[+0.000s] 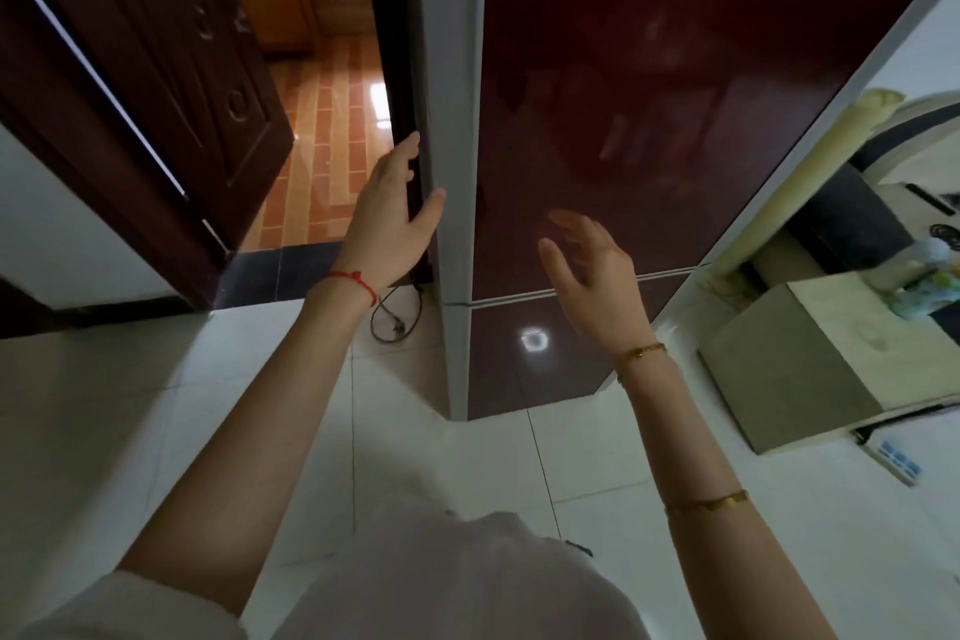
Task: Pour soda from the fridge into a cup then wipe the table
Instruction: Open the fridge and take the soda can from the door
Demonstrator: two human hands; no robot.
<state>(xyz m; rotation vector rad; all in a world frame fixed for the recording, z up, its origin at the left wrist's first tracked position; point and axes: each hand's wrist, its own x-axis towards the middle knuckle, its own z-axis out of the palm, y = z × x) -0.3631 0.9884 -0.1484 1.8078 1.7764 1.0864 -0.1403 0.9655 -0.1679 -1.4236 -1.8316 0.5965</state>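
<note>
Your fridge [649,120] stands upright, glossy maroon door shut, grey edge under your left fingers [415,146].

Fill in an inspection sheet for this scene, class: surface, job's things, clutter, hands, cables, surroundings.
Surface: white tiled floor; no table in view.
Job's things: fridge, dark red doors closed; soda and cup nothing seen.
Clutter: cardboard box on the floor right of the fridge.
Hands: left hand touches the upper door's left edge, fingers reaching round it; right hand open, in front of the door, holding nothing.
Cables: black cord looped on the floor left of the fridge.
Surroundings: open wooden door, next room beyond.
</note>
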